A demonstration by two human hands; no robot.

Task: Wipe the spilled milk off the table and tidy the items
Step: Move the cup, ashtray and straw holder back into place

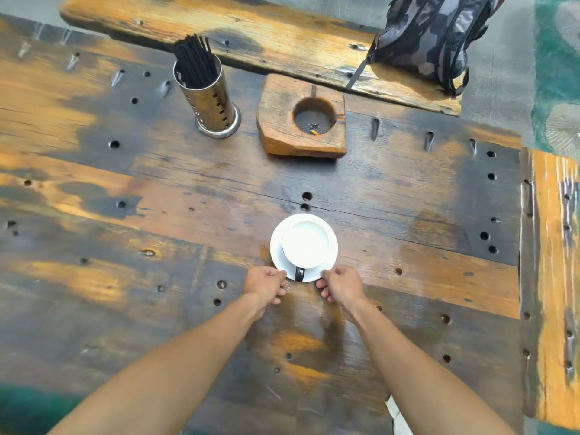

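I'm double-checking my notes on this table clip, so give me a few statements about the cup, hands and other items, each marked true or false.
1. Both hands, left hand and right hand, hold the saucer at its near rim. True.
2. The cup lies tipped over. False: it stands upright on the saucer, holding milk.
3. The metal holder is empty. False: it holds black sticks.
4. The wooden ashtray sits beyond the cup. True.

place: cafe/eatery seating | evidence: rustic plank table (392, 196), metal holder of black chopsticks (205, 98), wooden ashtray (303, 119), bench (251, 36) with backpack (436, 36)
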